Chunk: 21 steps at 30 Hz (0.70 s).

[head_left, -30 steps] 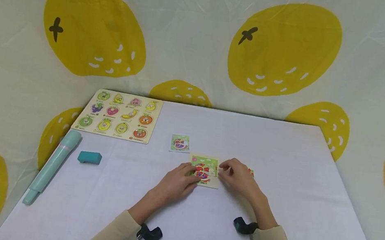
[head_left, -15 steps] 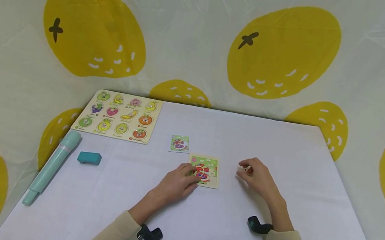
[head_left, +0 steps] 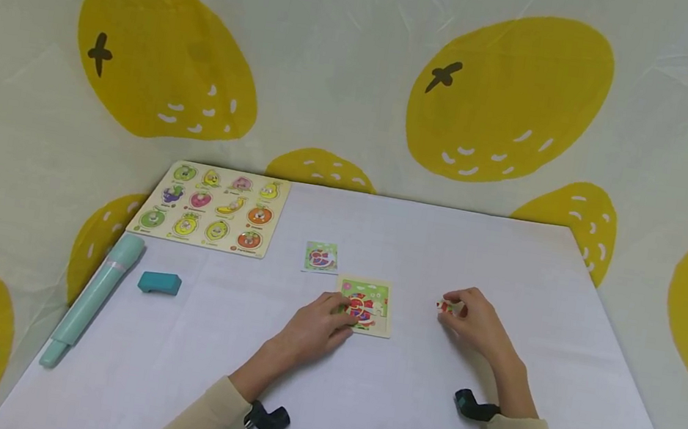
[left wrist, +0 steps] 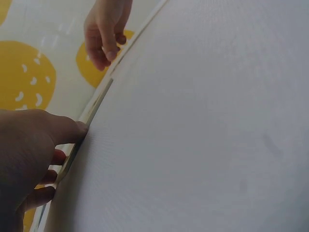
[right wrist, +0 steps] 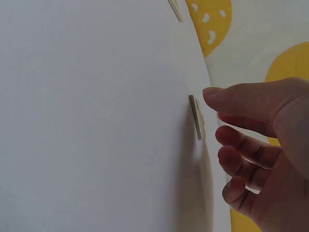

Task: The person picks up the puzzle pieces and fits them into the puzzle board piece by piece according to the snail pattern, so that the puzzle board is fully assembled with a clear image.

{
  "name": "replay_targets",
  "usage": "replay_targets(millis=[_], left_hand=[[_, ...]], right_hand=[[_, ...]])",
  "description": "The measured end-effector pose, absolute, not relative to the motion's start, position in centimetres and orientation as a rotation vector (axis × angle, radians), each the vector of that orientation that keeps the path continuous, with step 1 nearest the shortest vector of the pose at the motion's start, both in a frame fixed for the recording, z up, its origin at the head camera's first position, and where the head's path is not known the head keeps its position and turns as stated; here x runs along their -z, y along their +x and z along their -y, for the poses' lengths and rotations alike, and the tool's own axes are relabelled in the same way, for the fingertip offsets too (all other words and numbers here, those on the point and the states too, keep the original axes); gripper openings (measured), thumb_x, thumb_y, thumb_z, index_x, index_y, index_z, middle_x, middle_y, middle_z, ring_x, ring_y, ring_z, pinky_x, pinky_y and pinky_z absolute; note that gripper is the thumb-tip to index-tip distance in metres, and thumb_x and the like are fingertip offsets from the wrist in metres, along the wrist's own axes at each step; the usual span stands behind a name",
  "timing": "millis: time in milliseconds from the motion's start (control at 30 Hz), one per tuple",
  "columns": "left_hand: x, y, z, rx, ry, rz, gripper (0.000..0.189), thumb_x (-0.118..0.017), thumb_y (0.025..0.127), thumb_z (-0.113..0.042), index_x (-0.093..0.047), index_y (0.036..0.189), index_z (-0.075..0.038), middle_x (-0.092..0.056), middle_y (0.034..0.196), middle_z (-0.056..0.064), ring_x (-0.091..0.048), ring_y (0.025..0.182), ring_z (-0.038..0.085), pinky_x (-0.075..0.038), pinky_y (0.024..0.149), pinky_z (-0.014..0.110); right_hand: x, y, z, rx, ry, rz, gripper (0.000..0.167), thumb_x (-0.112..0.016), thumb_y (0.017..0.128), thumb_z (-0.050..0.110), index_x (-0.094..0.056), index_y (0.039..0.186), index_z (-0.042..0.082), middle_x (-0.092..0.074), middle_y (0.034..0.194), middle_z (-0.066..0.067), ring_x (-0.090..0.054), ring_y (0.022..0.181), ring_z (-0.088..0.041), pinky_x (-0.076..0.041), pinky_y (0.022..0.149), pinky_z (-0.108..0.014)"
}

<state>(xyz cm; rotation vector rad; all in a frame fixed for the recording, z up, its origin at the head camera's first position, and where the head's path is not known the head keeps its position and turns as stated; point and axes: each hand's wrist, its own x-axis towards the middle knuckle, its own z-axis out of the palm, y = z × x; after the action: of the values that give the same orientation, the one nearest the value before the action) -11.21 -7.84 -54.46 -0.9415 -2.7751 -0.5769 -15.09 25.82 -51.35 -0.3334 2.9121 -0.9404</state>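
Observation:
In the head view my left hand (head_left: 320, 322) holds a small square jigsaw puzzle board (head_left: 388, 325) at its lower left corner, with fingers lying over the picture. The left wrist view shows my thumb (left wrist: 77, 128) on the board's edge (left wrist: 99, 104). The board has a pale frame, a green and red picture and a white gap at its lower right. My right hand (head_left: 477, 327) is to the right, thumb and fingers slightly curled around a small red and white puzzle piece (head_left: 444, 307). In the right wrist view that puzzle piece (right wrist: 195, 116) lies just beyond the fingertips.
Behind the board lies a small picture card (head_left: 321, 257). At the back left is a larger fruit board (head_left: 211, 207). A teal block (head_left: 160, 283) and a long mint-green tube-shaped thing (head_left: 93, 303) lie at the left, the latter along the table edge.
My right hand has moved away from the puzzle board, to the right, to the loose puzzle piece. My left hand has stayed on the board.

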Motion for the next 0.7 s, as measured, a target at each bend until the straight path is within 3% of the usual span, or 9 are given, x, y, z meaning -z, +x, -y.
replay_targets(millis=[700], left_hand=[[54.32, -11.21, 7.91, 0.616, -0.936, 2.777, 0.025, -0.068, 0.095, -0.030, -0.076, 0.117, -0.021, -0.061, 0.133, 0.003, -0.055, 0.126, 0.019, -0.049, 0.108, 0.035]], right_hand=[[51.68, -15.36, -26.41, 0.892, -0.347, -2.864, 0.042, -0.072, 0.089, 0.010, -0.062, 0.127, -0.005, -0.058, 0.109, -0.021, -0.054, 0.089, -0.024, -0.045, 0.074, -0.030]])
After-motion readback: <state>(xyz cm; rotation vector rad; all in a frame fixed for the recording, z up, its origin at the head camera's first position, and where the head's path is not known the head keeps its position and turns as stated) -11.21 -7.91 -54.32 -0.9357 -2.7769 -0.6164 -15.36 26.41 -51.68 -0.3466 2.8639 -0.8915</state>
